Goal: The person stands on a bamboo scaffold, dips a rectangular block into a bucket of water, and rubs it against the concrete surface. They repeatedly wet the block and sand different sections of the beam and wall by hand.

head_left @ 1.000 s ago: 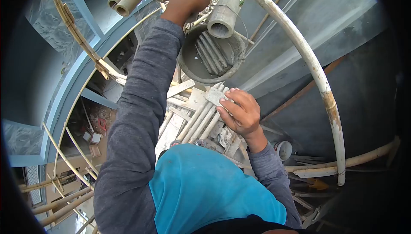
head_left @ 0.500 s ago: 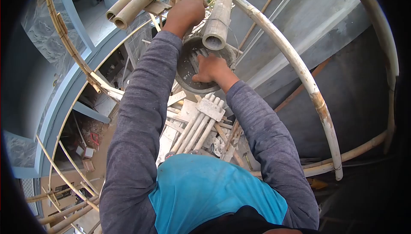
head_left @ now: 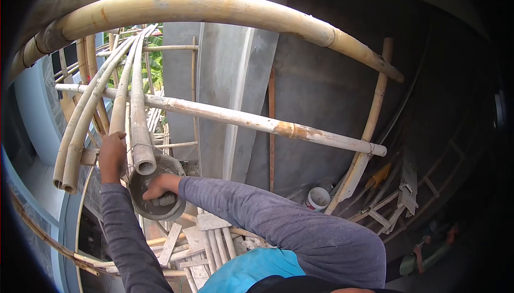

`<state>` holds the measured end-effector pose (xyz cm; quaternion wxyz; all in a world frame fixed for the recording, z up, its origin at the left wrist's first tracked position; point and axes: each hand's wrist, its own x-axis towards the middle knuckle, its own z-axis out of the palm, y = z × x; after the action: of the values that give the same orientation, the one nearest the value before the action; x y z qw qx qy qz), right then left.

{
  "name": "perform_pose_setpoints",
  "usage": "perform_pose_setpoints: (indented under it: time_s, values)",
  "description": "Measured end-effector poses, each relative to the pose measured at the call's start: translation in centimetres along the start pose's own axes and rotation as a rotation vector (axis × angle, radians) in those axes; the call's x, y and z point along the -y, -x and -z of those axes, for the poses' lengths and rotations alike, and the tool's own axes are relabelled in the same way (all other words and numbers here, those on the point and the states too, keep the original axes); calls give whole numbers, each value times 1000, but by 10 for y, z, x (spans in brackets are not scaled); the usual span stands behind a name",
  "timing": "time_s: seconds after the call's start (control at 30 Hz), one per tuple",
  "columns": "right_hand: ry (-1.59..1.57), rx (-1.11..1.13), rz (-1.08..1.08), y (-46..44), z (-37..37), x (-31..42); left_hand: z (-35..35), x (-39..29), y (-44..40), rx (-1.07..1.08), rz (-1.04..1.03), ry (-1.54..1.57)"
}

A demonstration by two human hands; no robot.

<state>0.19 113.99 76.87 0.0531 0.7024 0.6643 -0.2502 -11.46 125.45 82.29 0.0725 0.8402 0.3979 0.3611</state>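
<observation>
My left hand (head_left: 113,156) is closed round the near end of a bamboo pole (head_left: 122,105). Just to its right, a thicker bamboo pole (head_left: 138,113) points its hollow cut end at me, with a thin wire looped over it. Below that end is a round grey bucket (head_left: 179,207), its inside coated with wet grey material. My right hand (head_left: 161,184) reaches into the bucket, fingers curled down against a grey lump (head_left: 165,199); whether it is mortar or a tool I cannot tell.
A long bamboo rail (head_left: 225,113) crosses ahead, and a thick pole (head_left: 198,5) arches overhead. Short boards and bamboo lengths (head_left: 214,237) form a platform beneath me. Far below stands a white pail (head_left: 318,198) near a grey wall (head_left: 332,100).
My view has swung up and to the right, so the bucket and both hands now appear further left. My left hand stays on the pole and my right hand stays in the bucket.
</observation>
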Motion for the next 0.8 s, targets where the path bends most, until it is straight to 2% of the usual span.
perform_pose_setpoints:
  time_s: [0.07, 0.1, 0.17, 0.2, 0.27, 0.33, 0.5, 0.57, 0.67, 0.73, 0.8]
  values:
    - [-145, 62, 28, -4, 2, 0, 0, -2, 0, -18, 63, -34]
    - [-142, 42, 14, -1, 3, 1, 1, -1, 1, -27, 43, -22]
    - [-358, 99, 61, 6, 6, 2, 3, -2, 0, 5, 29, -70]
    - [-372, 105, 181, 9, 9, 0, 3, -2, 0, -10, 14, -54]
    - [-439, 134, 35, 22, 10, 6, 1, 0, 2, -14, 29, -37]
    - [-473, 171, 32, 34, 14, 7, -3, 6, -3, -1, 29, 4]
    - [-396, 116, 29, 76, 24, 15, -15, 22, -13, 27, 12, 6]
    - [-271, 157, 115, 96, 30, 16, -18, 21, -14, 21, -23, 2]
    - [-152, 56, 185, 132, 28, 10, -12, 15, -11, 38, 20, 47]
    - [-165, 50, 217, 153, 24, -12, -16, 21, -14, 21, -10, 18]
    - [-229, -87, 294, 176, 17, -47, -17, 21, -13, 14, -30, 14]
